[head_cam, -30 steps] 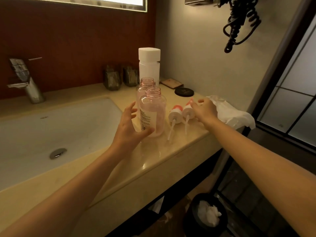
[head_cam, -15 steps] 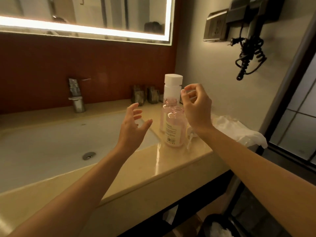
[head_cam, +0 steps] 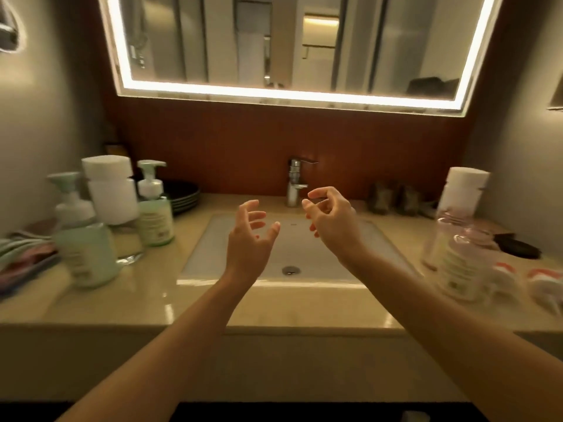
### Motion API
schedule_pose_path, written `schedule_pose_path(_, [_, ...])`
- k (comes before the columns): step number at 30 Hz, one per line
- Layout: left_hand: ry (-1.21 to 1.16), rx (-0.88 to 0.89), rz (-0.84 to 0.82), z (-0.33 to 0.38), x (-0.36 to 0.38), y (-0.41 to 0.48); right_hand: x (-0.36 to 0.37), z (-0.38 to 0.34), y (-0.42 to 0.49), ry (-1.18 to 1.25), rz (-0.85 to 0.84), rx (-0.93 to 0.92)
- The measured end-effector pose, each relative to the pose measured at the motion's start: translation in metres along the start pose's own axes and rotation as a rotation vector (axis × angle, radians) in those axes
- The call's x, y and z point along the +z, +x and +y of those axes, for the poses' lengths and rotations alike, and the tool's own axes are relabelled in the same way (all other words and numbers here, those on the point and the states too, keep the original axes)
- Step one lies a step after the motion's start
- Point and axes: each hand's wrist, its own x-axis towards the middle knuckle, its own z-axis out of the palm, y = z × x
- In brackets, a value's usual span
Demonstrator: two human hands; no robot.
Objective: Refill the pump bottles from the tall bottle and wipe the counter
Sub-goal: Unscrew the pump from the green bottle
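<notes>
Above the sink (head_cam: 210,236), both hands are up in the air and hold nothing. The left hand (head_cam: 248,239) has its fingers (head_cam: 257,215) spread apart and a bit bent. The right hand (head_cam: 333,222) has its fingers (head_cam: 318,193) loosely curled, with the tips apart. Two clear pump bottles (head_cam: 457,269) with no tops stand close together on the bench (head_cam: 304,318), well to the right of the right hand. The tall bottle (head_cam: 464,190) with a white cap stands just behind them. Pump tops (head_cam: 545,284) lie near the right edge. There is open room over the sink. On the left stand green pump bottles (head_cam: 83,242), a white bottle (head_cam: 111,193) and dark plates (head_cam: 184,193). The tap (head_cam: 295,184) is behind the hands.
</notes>
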Motion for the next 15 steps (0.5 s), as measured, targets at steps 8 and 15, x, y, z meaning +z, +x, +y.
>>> schedule_pose_path(8, [0.041, -0.075, 0.160, -0.017, -0.079, 0.004, 0.077, -0.044, -0.005, 0.120, -0.212, -0.021])
schedule_pose_path(15, [0.117, -0.102, 0.385, -0.046, -0.148, -0.001, 0.139, -0.066, -0.017, 0.226, -0.346, 0.031])
